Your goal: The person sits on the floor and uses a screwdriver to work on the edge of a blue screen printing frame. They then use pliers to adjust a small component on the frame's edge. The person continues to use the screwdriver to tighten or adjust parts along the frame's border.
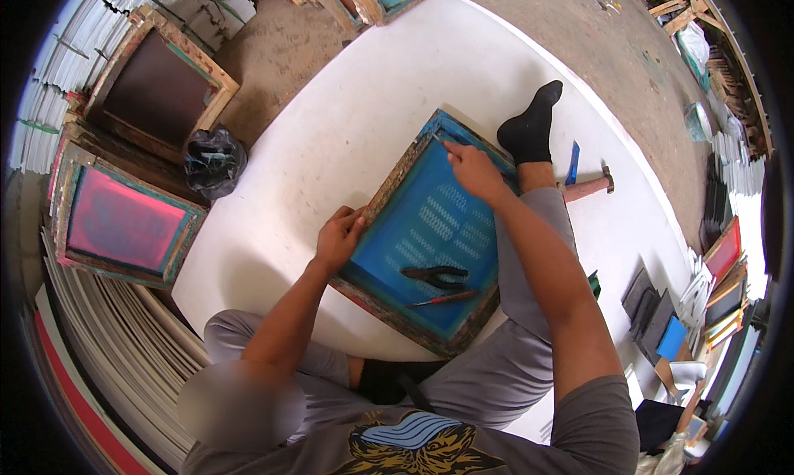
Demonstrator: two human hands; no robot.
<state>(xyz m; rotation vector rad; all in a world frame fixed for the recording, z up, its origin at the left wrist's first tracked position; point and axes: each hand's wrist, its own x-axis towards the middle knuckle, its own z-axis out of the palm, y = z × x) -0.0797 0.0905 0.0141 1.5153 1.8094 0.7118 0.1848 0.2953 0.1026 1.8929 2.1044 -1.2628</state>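
Observation:
A wooden screen-printing frame [397, 175] with blue mesh [397, 227] lies tilted across my lap and the white surface. My left hand [339, 239] is closed round its left wooden edge. Over the far end of the mesh, my right hand [475, 173] is closed, its fingertips near the far corner. A small thin thing [438, 137] shows at those fingertips, too small to name. Dark-handled pliers [437, 276] rest on the mesh at the near end. Beside them lies a thin screwdriver-like tool [444, 299] with a reddish handle.
To the right of my foot [531, 126] lie a hammer [589, 187] and a blue strip-like tool [573, 162]. A black plastic bag [215, 160] and more screen frames [124, 218] stand at the left. Dark and blue flat pieces [672, 338] lie at the right.

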